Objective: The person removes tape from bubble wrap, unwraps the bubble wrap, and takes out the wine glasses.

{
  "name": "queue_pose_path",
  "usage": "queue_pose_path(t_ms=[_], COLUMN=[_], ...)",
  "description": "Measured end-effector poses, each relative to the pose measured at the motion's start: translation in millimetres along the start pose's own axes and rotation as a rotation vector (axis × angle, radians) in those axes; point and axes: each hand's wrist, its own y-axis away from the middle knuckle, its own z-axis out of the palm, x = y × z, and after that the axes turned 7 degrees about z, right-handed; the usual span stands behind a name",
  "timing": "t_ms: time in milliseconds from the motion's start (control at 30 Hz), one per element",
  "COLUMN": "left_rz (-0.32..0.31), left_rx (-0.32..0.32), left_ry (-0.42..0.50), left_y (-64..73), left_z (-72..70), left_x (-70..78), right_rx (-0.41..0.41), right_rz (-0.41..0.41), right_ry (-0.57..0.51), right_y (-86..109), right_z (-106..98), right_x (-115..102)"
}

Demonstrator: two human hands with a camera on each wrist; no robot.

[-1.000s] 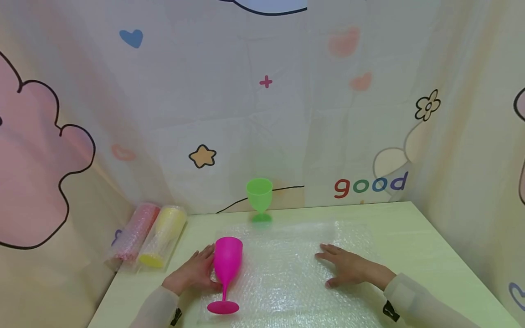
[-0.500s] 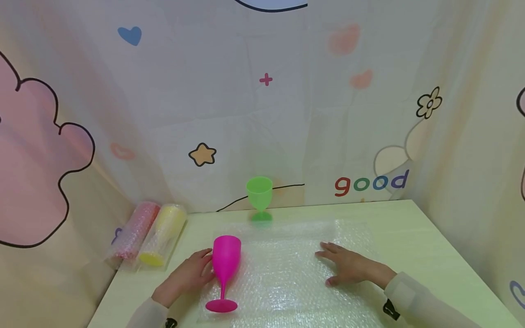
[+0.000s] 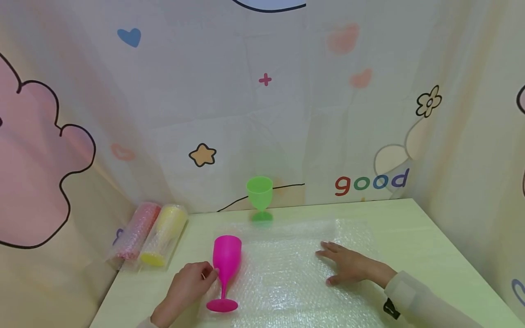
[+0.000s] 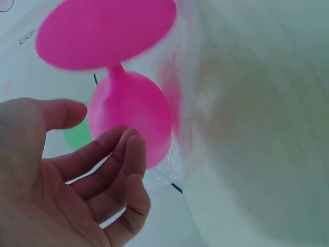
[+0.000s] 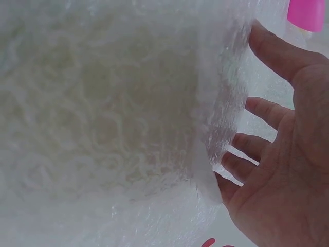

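Observation:
A magenta plastic goblet (image 3: 227,257) lies on a sheet of clear bubble wrap (image 3: 283,273), its foot toward me. At its left side is my left hand (image 3: 188,287), fingers loosely bent. In the left wrist view, a gap shows between the thumb (image 4: 67,114) and fingertips (image 4: 134,141), with the goblet beyond them; whether they touch it I cannot tell. My right hand (image 3: 350,265) rests on the right part of the bubble wrap with fingers spread. The right wrist view shows that palm (image 5: 288,154) beside the wrap, fingertips at its surface.
Upright at the back edge of the table (image 3: 414,246) stands a green goblet (image 3: 260,193). Two bubble-wrapped bundles, one red (image 3: 139,232) and one yellow (image 3: 166,234), lie at the back left. A printed curtain (image 3: 229,100) hangs behind the table.
My left hand has drawn back from flat beside the goblet, and its fingers have bent near the lower bowl. The goblet and my right hand have stayed nearly in place.

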Motion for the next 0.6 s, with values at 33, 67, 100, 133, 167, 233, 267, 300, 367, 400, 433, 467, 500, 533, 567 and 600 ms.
queue_pose_path(t_ms=[33,67,100,133,167,233,267,300,367,400,433,467,500,533,567,600], left_rz=[-0.017,-0.036,-0.056,-0.074,-0.091,-0.118,-0.126,-0.13,-0.134,-0.135,-0.138,-0.145,-0.15,-0.154,-0.157,-0.154], left_rx=[-0.02,-0.045,-0.073,-0.1,-0.125,-0.165,-0.179,-0.188,-0.194,-0.193,-0.195,-0.198,-0.202,-0.206,-0.211,-0.216], left_ry=[0.005,0.016,0.032,0.047,0.063,0.087,0.1,0.109,0.108,0.107,0.109,0.111,0.114,0.119,0.133,0.149], left_y=[1.7,3.3,4.8,5.8,6.6,7.8,8.2,8.4,8.6,8.5,8.4,8.0,7.5,6.9,6.3,6.0], left_z=[0.1,0.0,0.1,0.4,1.0,2.7,3.9,5.3,7.9,9.1,10.4,11.7,12.8,13.8,14.5,15.0], left_x=[1.5,3.1,4.4,5.4,6.1,6.6,6.3,5.8,4.7,4.0,3.3,2.5,1.8,1.1,0.5,-0.1], right_rx=[-0.001,-0.001,-0.002,-0.001,0.0,0.001,0.001,0.0,-0.003,-0.003,-0.004,-0.004,-0.003,-0.002,-0.001,0.0], right_rz=[0.0,-0.001,-0.001,-0.001,-0.002,-0.006,-0.008,-0.009,-0.013,-0.014,-0.015,-0.014,-0.014,-0.014,-0.014,-0.013], right_ry=[0.0,-0.003,-0.005,-0.003,-0.003,-0.003,-0.003,-0.005,-0.011,-0.013,-0.014,-0.015,-0.015,-0.013,-0.014,-0.014], right_y=[0.0,0.2,0.0,0.0,-0.1,-0.6,-0.7,-0.9,-0.7,-0.5,-0.5,-0.2,-0.1,0.1,0.0,0.0], right_z=[-0.2,-0.5,-0.6,-0.8,-0.8,-0.8,-0.7,-0.4,-0.2,-0.2,0.1,0.1,0.1,0.1,0.2,0.3], right_x=[0.1,0.0,0.3,0.5,0.8,1.4,1.6,1.9,1.9,1.7,1.7,1.3,1.0,0.6,0.4,0.1])
